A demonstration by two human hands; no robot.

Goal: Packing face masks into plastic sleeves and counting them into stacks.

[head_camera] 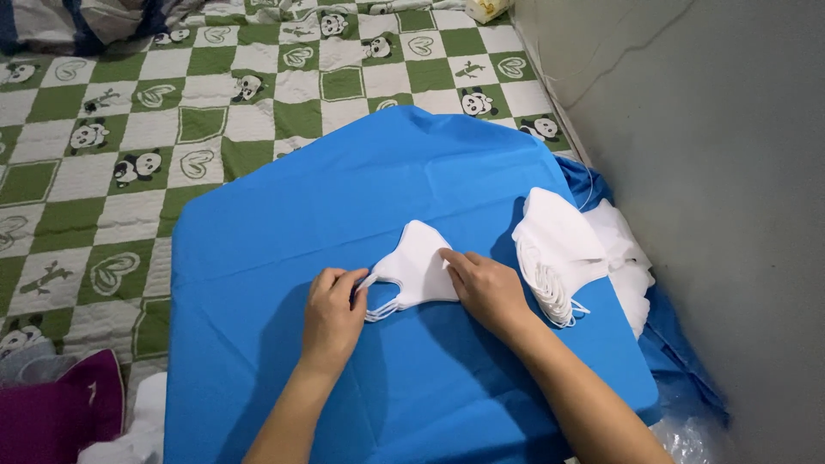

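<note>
Left hand (333,311) curled, fingertips pinched; right hand (486,288) flat, fingers pressing down.

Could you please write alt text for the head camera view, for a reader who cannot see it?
Two bare hands press a small stack of white fabric face masks onto a blue cloth-covered board: the left hand pinches the ear loops, the right hand rests on the fabric. A taller pile of white masks sits right, above a green-and-white panda-print quilt.

My blue-covered board (344,206) carries one white mask (421,262) near its middle and a mask stack (554,249) at its right edge.
</note>
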